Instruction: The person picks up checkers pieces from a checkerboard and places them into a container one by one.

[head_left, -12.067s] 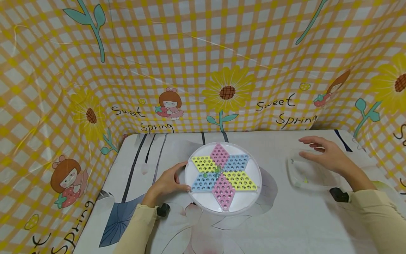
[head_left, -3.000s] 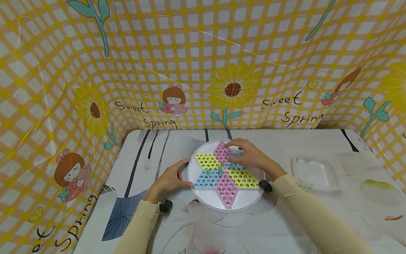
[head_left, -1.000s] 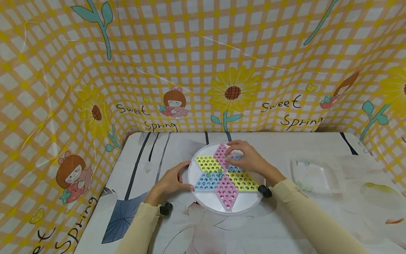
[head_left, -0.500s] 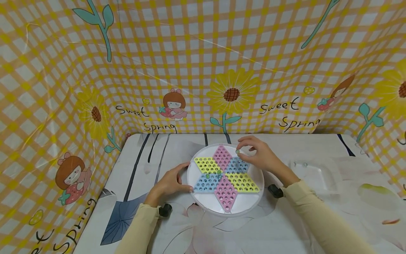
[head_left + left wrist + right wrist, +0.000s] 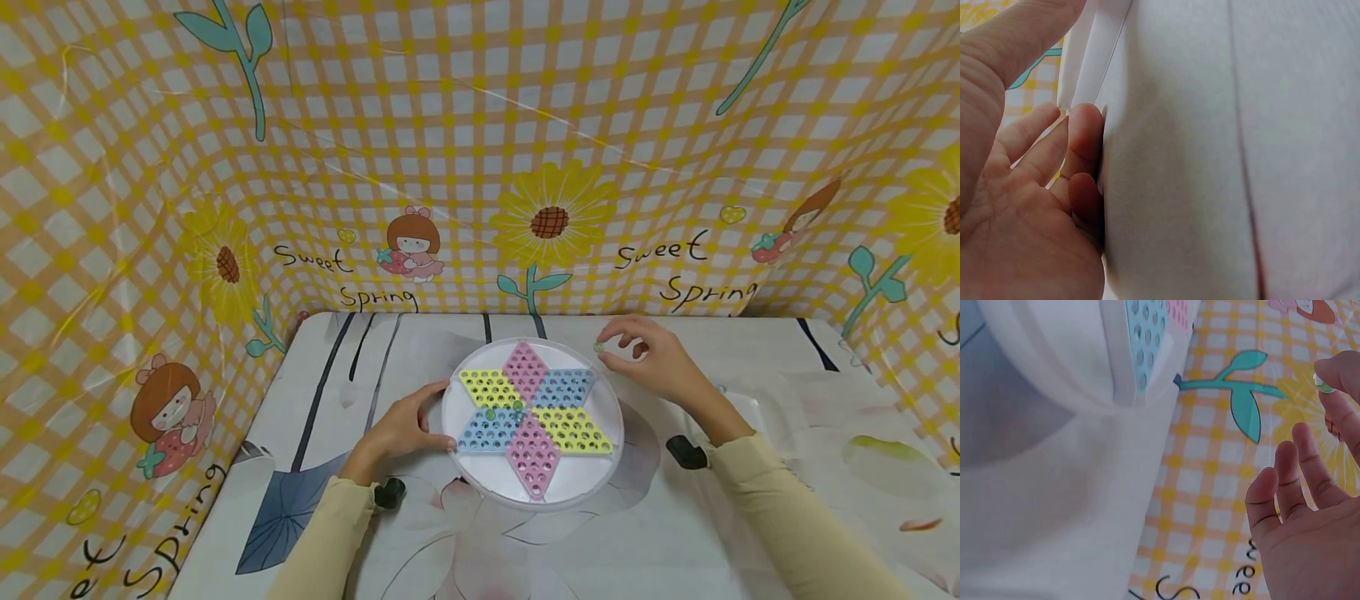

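Observation:
A round white Chinese checkers board (image 5: 480,486), with a star of pink, yellow and blue points, lies on the table. Green marbles (image 5: 491,414) sit in its holes near the centre. My left hand (image 5: 400,429) rests against the board's left rim, thumb and forefinger spread apart; the left wrist view shows its other fingers relaxed, low by the tabletop. Just beyond the upper right rim, my right hand (image 5: 654,360) pinches a green-and-white marble (image 5: 1324,384) between thumb and forefinger. The other fingers of that hand are loosely bent.
A clear plastic container (image 5: 772,417) stands to the right, partly behind my right forearm, with a marble showing at its far side. The white table (image 5: 510,562) has a printed cover. A yellow checked cloth (image 5: 465,133) hangs behind and at both sides.
My right hand has moved from over the board's pink and blue points, rightward past the rim, carrying a marble. The left hand has stayed at the left rim.

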The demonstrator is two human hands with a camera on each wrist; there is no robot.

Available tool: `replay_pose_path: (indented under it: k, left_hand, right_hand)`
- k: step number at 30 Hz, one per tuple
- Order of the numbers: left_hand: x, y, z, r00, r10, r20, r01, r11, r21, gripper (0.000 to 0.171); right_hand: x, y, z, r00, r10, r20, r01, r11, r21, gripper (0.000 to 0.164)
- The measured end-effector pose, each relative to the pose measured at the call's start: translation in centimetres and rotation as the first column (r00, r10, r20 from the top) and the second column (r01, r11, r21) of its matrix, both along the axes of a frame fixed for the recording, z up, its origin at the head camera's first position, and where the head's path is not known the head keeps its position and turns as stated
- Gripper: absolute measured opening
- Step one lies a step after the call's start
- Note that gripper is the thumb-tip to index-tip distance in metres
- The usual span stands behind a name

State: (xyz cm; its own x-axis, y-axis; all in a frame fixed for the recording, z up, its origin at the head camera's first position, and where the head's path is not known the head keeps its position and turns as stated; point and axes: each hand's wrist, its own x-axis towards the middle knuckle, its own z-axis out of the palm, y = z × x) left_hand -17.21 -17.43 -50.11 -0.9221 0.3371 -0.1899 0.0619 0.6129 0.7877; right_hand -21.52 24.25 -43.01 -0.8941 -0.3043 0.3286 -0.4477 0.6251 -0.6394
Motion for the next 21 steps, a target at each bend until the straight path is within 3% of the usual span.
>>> replay_pose_path:
  k: [11,21]
  left_hand:
    - [-0.1,0.0,-0.1,1.000,-0.012,-0.014,0.012,1.000,-0.008,0.097]
    - [0.0,-0.2,-0.4,0.999,-0.022,-0.033,0.022,1.000,-0.005,0.097]
  right_hand:
    - [1.2,4.3,0.8,0.997,-0.071,-0.023,0.071,0.997,-0.013,0.019]
    - [2.2,8.6,1.5,0.984,-0.177,0.019,0.177,0.984,0.003,0.019]
